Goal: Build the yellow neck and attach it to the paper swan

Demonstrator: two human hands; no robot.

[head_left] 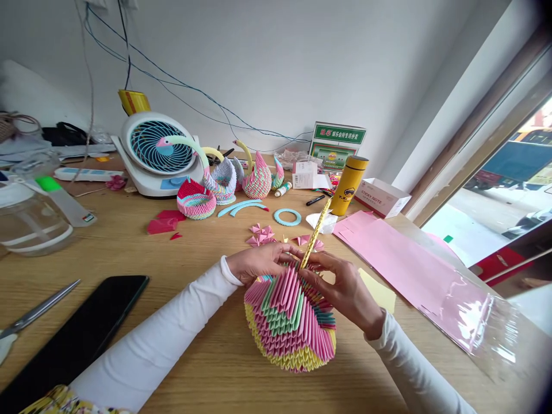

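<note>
A round body of folded paper pieces (287,310), banded in pink, green and yellow, stands on the table in front of me. From its top a thin yellow folded-paper neck (317,233) rises, leaning to the right. My right hand (347,287) pinches the neck's lower end between thumb and fingers, where it meets the body. My left hand (263,261) closes on the body's upper far edge, its fingertips close to the foot of the neck. The hands and the pink points hide exactly how the neck sits. Several loose pink folded pieces (261,234) lie just beyond.
Finished paper swans (257,178) and a white fan (159,152) stand at the back. A yellow flask (350,187) and a sticky-note box (382,197) are at back right, pink paper sheets (401,270) at right. A black phone (81,333) and scissors (41,307) lie left.
</note>
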